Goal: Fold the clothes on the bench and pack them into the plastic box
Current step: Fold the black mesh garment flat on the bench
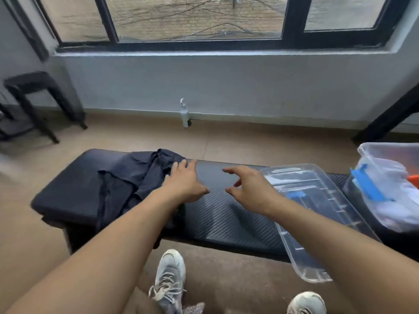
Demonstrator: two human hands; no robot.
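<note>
A dark navy garment [127, 177] lies crumpled on the left half of the black padded bench [217, 214], part of it hanging over the front edge. My left hand [184, 181] reaches out flat, its fingers touching the garment's right edge. My right hand [246, 185] hovers over the bare middle of the bench with fingers loosely curled, holding nothing. A clear plastic lid [317, 214] lies on the right part of the bench, jutting past the front edge. At the far right stands the clear plastic box [371, 152] with a blue latch and pale clothes inside.
A black stool [38, 98] stands at the back left on the brown floor. A white spray bottle [184, 114] sits by the wall under the window. A black slanted leg [390, 114] is at the right. My two grey sneakers [169, 282] are below the bench.
</note>
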